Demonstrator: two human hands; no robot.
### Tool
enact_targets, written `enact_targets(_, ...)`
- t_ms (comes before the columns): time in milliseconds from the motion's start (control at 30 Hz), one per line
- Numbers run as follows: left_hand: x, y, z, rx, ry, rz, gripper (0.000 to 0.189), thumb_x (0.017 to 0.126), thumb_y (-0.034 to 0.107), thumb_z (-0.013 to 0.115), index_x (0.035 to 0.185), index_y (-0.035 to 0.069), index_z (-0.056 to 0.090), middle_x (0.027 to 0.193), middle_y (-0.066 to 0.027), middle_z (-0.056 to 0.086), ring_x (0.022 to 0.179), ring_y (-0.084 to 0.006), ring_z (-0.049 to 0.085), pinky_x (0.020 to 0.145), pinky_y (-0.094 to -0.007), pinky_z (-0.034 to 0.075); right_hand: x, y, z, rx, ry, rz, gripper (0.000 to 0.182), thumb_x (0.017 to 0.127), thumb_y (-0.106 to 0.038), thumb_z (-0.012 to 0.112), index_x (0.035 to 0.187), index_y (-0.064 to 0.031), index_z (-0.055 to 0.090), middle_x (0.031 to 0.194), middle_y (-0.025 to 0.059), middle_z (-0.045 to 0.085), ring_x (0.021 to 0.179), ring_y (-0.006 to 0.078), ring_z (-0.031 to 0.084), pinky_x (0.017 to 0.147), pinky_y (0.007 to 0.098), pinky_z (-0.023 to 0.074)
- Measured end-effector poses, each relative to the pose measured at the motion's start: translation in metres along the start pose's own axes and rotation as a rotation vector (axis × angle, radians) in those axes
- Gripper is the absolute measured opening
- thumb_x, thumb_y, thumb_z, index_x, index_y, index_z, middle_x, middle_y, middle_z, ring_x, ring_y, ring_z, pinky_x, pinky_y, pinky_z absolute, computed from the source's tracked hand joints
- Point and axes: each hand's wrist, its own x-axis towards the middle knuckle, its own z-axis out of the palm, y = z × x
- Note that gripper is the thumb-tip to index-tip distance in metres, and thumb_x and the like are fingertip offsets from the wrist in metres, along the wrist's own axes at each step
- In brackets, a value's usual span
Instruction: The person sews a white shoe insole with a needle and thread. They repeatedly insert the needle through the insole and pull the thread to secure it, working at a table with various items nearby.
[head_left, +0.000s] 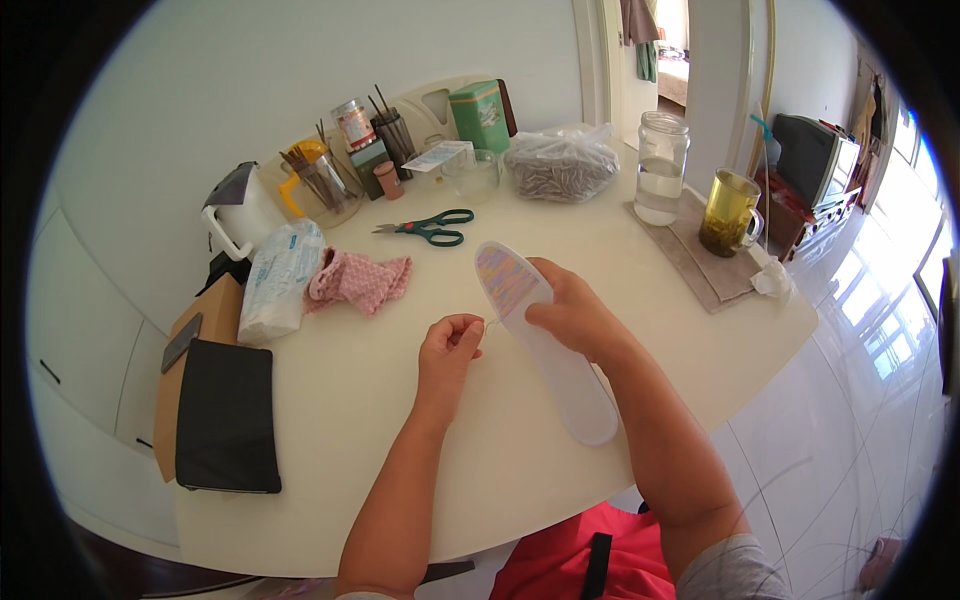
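Observation:
My right hand (574, 311) grips a white shoe insole (577, 401) by its edge, the thumb resting on its upper face. Multicoloured stitching (510, 281) in pink, yellow and violet covers one end of the insole, while the rest is plain white. Close to the insole's left edge, my left hand (448, 352) has its thumb and fingers pinched together on a thin pale thread (491, 324). The thread reaches to the insole near the border of the stitched patch. Whether a needle is between those fingers cannot be seen.
Green-handled scissors (431, 227) lie beyond my hands. A pink cloth (364, 279), a tissue pack (281, 281) and a black case (229, 416) sit left. Farther back is a filled plastic bag (562, 169). A glass jar (661, 172) and an amber mug (727, 214) stand right.

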Motion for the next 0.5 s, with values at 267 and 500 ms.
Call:
enact_targets(267, 0.0003, -0.0008, 0.0036, 0.057, -0.023, -0.055, 0.016, 0.085, 0.021, 0.06, 0.087, 0.005, 0.059, 0.076, 0.0026, 0.052, 0.071, -0.0071, 0.046, 0.069, -0.0216, 0.04, -0.0038, -0.0003, 0.0071, 0.01, -0.099, -0.203, 0.052, 0.068, 0.001, 0.048, 0.119, -0.0021, 0.05, 0.098, 0.0142, 0.06, 0.089, 0.0218, 0.058, 0.079, 0.0302, 0.0447)
enact_targets(500, 0.0015, -0.0076, 0.0007, 0.011, -0.029, -0.041, 0.014, 0.085, 0.019, 0.06, 0.085, 0.005, 0.058, 0.076, 0.0024, 0.053, 0.071, -0.0071, 0.047, 0.069, -0.0214, 0.039, -0.0086, -0.0092, 0.0086, -0.106, -0.104, -0.252, 0.049, 0.069, 0.001, 0.046, 0.118, -0.004, 0.05, 0.096, 0.0179, 0.062, 0.087, 0.0266, 0.06, 0.078, 0.0325, 0.0458)
